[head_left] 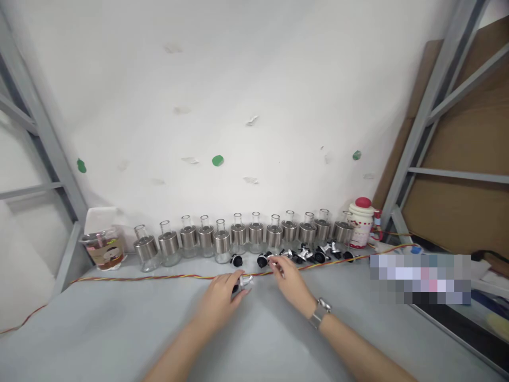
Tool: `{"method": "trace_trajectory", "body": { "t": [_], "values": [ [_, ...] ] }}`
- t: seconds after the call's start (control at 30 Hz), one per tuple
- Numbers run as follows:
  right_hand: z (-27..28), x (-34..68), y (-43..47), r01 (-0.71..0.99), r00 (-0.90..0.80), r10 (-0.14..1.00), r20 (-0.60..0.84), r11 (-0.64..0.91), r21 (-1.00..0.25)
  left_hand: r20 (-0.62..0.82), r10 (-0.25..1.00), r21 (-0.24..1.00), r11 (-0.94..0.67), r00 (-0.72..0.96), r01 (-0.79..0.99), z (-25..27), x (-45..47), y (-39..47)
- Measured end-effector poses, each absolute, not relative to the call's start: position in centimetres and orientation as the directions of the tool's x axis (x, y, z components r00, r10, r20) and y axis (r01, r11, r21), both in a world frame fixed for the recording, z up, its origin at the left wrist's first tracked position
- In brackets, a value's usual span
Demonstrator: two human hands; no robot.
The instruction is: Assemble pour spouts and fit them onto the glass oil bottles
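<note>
My left hand (222, 291) is closed around a silver-and-black bottle stopper (245, 281), held just above the grey table top. Its black end is partly hidden by my fingers. At the front of the bottle row, my right hand (289, 277) pinches the edge of another black-and-silver stopper (261, 261). A further black stopper (237, 260) lies just left of it. To the right of my right fingertips sits a loose cluster of stoppers (304, 253). Behind them stand several open-necked glass bottles with brushed metal sleeves, among them one bottle (256, 232) nearest the middle.
A twisted red-and-yellow cable (170, 276) crosses the grey table (131, 323) in front of the bottles. At the left end stands a clear tub (105, 252) with a brown label. A white-and-red flask (361, 225) stands right. Grey metal posts (401, 185) flank the white wall.
</note>
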State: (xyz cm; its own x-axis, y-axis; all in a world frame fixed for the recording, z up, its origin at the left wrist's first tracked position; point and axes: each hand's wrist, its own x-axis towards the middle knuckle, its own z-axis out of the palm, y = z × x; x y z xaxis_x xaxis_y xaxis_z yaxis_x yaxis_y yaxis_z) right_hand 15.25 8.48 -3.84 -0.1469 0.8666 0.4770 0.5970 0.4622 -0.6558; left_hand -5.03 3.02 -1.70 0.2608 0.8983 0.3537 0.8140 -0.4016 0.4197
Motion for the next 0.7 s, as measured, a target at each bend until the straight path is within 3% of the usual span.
{"method": "trace_trajectory", "body": {
  "t": [0.1, 0.3, 0.53, 0.7],
  "values": [
    [-3.8, 16.2, 10.4, 0.653, -0.160, 0.863, 0.479, 0.457, -0.604, 0.349, 0.901, 0.439, -0.399, 0.257, 0.805, -1.8, -5.1, 3.1],
    [-2.5, 15.3, 12.3, 0.642, -0.386, 0.828, 0.407, 0.558, -0.526, 0.333, 0.903, 0.449, -0.406, 0.272, 0.796, -1.7, -5.1, 3.0],
    [-2.5, 16.1, 13.1, 0.776, -0.223, 0.873, 0.433, 0.428, -0.463, 0.311, 0.907, 0.434, -0.401, 0.283, 0.807, -1.3, -5.0, 2.7],
    [-3.4, 16.1, 12.1, 0.807, -0.207, 0.877, 0.434, 0.404, -0.430, 0.315, 0.903, 0.412, -0.407, 0.292, 0.815, -1.4, -5.0, 2.7]
  ]
}}
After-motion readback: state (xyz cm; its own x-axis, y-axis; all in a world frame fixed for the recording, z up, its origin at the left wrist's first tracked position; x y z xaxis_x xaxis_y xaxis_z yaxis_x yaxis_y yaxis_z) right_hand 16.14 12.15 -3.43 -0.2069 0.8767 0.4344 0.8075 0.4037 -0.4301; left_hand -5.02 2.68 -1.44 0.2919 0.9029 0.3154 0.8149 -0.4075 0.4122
